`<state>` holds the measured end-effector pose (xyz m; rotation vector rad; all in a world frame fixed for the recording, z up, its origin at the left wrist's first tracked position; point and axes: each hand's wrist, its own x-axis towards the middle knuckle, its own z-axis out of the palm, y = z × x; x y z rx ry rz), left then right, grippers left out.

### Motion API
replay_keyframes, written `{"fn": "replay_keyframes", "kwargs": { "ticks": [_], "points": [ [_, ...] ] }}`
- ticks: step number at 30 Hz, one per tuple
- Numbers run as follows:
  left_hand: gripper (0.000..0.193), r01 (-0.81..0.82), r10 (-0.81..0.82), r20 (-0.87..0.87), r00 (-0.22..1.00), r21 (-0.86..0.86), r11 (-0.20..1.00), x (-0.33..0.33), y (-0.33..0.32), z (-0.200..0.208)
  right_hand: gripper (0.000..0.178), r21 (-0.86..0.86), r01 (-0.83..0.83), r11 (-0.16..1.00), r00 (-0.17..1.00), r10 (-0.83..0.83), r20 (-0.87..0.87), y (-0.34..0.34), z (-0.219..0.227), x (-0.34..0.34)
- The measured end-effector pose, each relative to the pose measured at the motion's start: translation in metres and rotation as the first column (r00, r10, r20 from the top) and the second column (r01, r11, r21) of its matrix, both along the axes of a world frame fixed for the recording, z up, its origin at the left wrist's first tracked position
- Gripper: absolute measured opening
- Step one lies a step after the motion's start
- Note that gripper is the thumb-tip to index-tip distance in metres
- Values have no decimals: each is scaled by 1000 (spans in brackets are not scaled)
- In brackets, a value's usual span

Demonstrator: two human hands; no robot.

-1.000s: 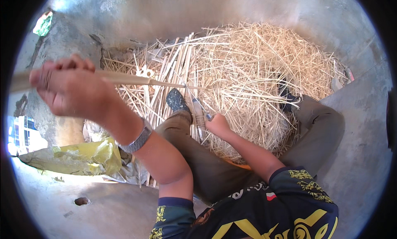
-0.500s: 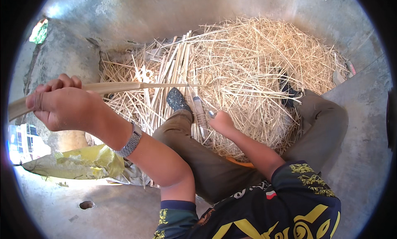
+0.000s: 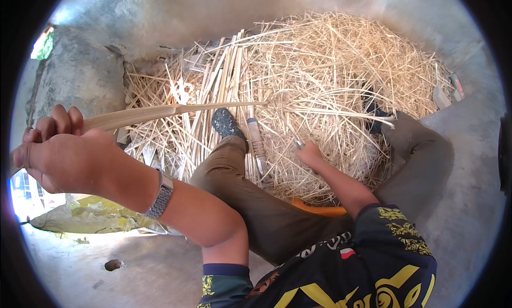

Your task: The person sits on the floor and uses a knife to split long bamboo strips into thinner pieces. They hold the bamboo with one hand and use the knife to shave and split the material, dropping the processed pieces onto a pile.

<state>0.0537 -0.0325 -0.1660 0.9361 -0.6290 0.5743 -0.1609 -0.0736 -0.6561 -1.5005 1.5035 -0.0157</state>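
Observation:
My left hand [image 3: 64, 153], raised at the far left, is closed around a long bamboo strip [image 3: 133, 116]. The strip runs to the right, narrowing past a notch to a thin tip over the straw-like shavings. My right hand [image 3: 311, 155] is low over the shavings, its fingers closed on a knife [image 3: 298, 144], of which only a short metal part shows clearly. The strip's tip and the knife are apart. Beside my foot lies a tool with a cord-wrapped handle [image 3: 257, 143].
A large heap of bamboo shavings [image 3: 341, 57] fills the space between my legs. Long split strips [image 3: 229, 68] lie at its left. Concrete walls [image 3: 213, 15] enclose the far side. A yellowish sack [image 3: 90, 215] lies at the left, and an orange object [image 3: 314, 208] shows beneath my leg.
My left hand has come slightly nearer and lower, with the strip now slanting upward to the right. My right hand has moved right with the knife, away from the wrapped tool.

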Motion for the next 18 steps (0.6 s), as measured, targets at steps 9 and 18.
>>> {"fn": "replay_keyframes", "kwargs": {
  "ticks": [9, 18],
  "points": [
    [12, 283, -285, 69, 956, 45, 958, 52, 16, 5, 18, -116, -3, 993, 830, 67, 554, 21, 141, 75],
    [18, 206, -206, 6, 979, -7, 979, 47, 16, 13, 27, 98, 20, 995, 956, -48, 290, -8, 81, 67]
  ]
}}
